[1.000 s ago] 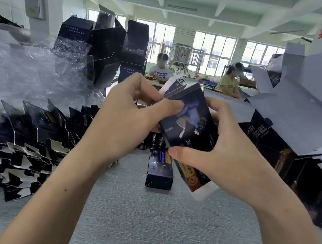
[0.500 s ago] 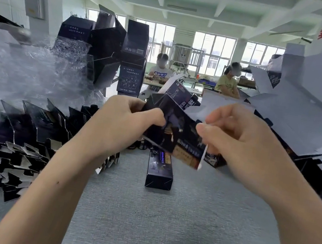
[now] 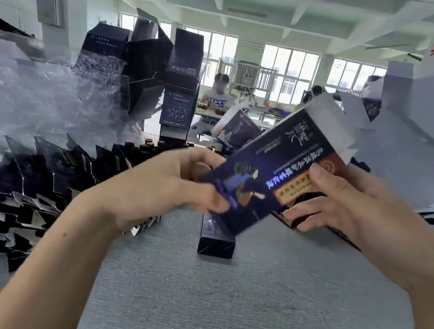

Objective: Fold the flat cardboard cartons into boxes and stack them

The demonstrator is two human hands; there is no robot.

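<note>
I see a bright workshop with a row of windows (image 3: 287, 69) at the back. A grey table (image 3: 241, 313) fills the foreground. On its left a heap of flat cartons (image 3: 17, 187) lies under crumpled plastic wrap (image 3: 32, 102). Dark boxes (image 3: 180, 85) are stacked behind. One folded box (image 3: 216, 241) lies at the table's middle. Above it, in the air, is the carton (image 3: 275, 174), long axis slanting from lower left to upper right, pale flap end pointing up and away from me. My right hand (image 3: 347, 207) pinches its upper part, thumb on the printed face. My left hand (image 3: 165, 187), blurred, grips the lower end.
</note>
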